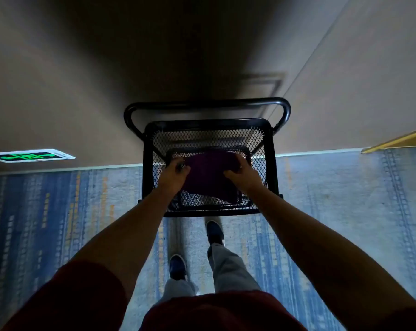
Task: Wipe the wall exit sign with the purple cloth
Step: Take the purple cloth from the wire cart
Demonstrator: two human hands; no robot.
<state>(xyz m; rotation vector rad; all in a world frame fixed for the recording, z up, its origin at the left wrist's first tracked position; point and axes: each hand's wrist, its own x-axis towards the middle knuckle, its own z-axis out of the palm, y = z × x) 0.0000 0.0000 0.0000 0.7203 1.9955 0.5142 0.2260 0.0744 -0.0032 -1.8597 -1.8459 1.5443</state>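
Observation:
A purple cloth (208, 177) lies in the top mesh basket of a black cart (209, 126) in front of me. My left hand (176, 174) grips the cloth's left edge with curled fingers. At the cloth's right edge, my right hand (244, 174) grips it too. The green lit exit sign (31, 156) is mounted low on the wall at the far left, just above the floor, well away from both hands.
The cart stands against a beige wall (82, 91) on blue patterned carpet (59, 223). Its push handle (207, 103) is on the wall side. A wooden edge (397, 139) juts in at the right. My feet (214, 232) stand just behind the cart.

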